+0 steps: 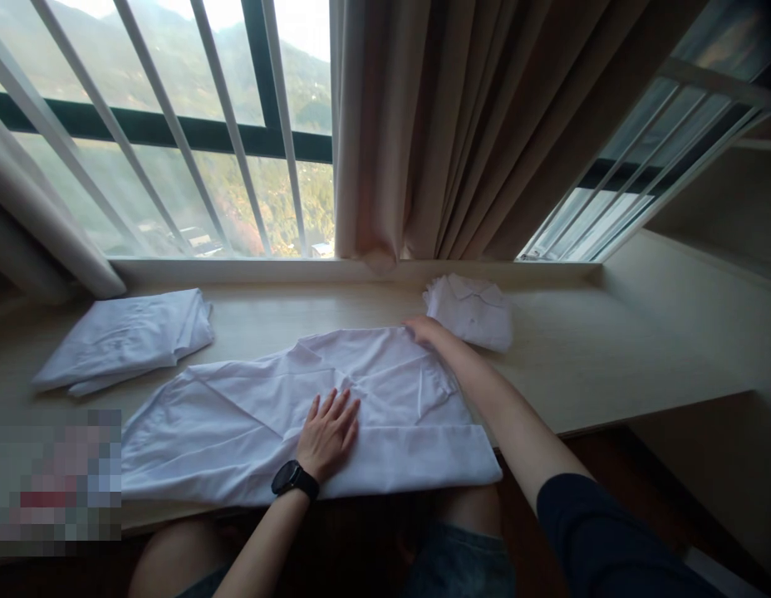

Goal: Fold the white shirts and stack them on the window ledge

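A white garment [236, 415], partly folded and creased, lies spread along the front of the light wooden desk. My left hand [329, 432], with a black watch on its wrist, rests flat on the middle of the cloth, fingers slightly spread. At the garment's far right edge, my right hand [421, 327] has its fingers closed on the cloth; the fingertips are partly hidden. Along the near right side runs a straight folded strip of the same cloth. Just beyond my right hand sits a folded white shirt [473, 311] with a collar and a button showing.
Another folded white cloth item [133, 336] lies at the back left of the desk [578, 349]. A blurred-out patch [55, 482] covers something at the front left. Behind the desk are a barred window [174, 149] and beige curtains [385, 124]. A panel stands at right.
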Demonstrator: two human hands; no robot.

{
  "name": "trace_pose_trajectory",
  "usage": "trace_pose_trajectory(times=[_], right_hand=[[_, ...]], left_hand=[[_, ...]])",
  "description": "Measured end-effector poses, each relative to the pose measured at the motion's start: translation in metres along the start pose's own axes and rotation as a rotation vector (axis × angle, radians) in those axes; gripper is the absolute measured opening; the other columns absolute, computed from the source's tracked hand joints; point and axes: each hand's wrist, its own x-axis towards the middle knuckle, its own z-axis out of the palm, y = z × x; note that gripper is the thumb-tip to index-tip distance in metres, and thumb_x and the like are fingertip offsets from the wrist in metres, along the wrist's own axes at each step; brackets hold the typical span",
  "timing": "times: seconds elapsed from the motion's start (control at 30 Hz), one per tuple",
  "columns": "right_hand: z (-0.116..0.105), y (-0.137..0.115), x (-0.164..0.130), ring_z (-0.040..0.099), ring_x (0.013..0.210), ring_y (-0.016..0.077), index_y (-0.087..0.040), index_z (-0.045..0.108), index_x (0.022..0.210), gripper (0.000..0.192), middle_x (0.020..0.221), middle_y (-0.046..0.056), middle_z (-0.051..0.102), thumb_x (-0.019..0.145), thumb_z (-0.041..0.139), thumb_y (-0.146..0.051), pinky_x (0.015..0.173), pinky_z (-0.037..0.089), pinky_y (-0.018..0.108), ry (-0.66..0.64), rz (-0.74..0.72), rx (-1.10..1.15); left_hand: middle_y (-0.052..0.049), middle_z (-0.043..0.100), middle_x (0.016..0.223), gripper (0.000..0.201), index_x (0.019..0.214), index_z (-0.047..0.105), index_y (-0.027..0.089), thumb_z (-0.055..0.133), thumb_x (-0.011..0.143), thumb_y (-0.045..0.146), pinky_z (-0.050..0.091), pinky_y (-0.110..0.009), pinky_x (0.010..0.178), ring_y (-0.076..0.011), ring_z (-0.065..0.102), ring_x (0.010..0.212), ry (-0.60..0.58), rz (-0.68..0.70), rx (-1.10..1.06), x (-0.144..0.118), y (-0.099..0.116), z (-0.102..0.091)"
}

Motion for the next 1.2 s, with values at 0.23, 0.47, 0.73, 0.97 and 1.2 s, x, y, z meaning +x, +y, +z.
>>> trace_pose_trajectory(times=[0.23,0.47,0.73,0.97,1.2], right_hand=[[-0.025,-0.005,-0.019,0.061,0.113,0.0295,-0.013,0.077,0.102,0.028,0.110,0.017,0.072,0.077,0.068,-0.019,0.100,0.044,0.037,0.012,-0.074,-0.226],[-0.045,-0.005,-0.106,0.050,0.118,0.0303,-0.013,0.075,0.089,0.018,0.104,0.016,0.068,0.085,0.063,-0.025,0.107,0.030,0.044,0.265,-0.527,-0.493],[-0.007,0.008,-0.220,0.058,0.090,0.0211,-0.015,0.069,0.092,0.016,0.098,0.012,0.068,0.094,0.054,-0.020,0.081,0.037,0.031,0.431,-0.367,-0.389],[0.078,0.004,-0.292,0.062,0.106,0.0231,-0.019,0.072,0.105,0.022,0.119,0.010,0.070,0.096,0.052,-0.018,0.097,0.042,0.034,0.438,-0.151,-0.191],[0.109,-0.006,-0.293,0.062,0.113,0.0227,-0.019,0.073,0.113,0.029,0.123,0.009,0.070,0.096,0.049,-0.018,0.102,0.045,0.036,0.432,0.031,-0.082]], left_hand=[[-0.007,0.035,0.162,0.045,0.142,0.055,0.029,0.046,0.098,0.037,0.025,-0.055,0.122,-0.0290,0.033,0.149,0.071,-0.007,0.026,0.000,-0.001,0.002],[-0.011,0.049,0.152,0.044,0.136,0.060,0.021,0.047,0.096,0.035,0.032,-0.051,0.119,-0.0291,0.043,0.142,0.112,0.018,0.018,-0.001,-0.001,0.005],[-0.015,0.054,0.146,0.044,0.133,0.061,0.018,0.050,0.093,0.034,0.034,-0.051,0.116,-0.0311,0.048,0.135,0.117,-0.011,-0.030,0.000,0.002,0.002],[-0.014,0.068,0.098,0.029,0.094,0.069,0.018,0.048,0.094,0.039,0.045,-0.045,0.098,-0.0294,0.061,0.100,0.040,-0.061,0.061,0.000,0.007,-0.004],[-0.014,0.063,0.097,0.020,0.092,0.062,0.018,0.049,0.094,0.032,0.042,-0.044,0.092,-0.0305,0.057,0.099,0.214,-0.169,0.138,-0.004,0.007,-0.001]])
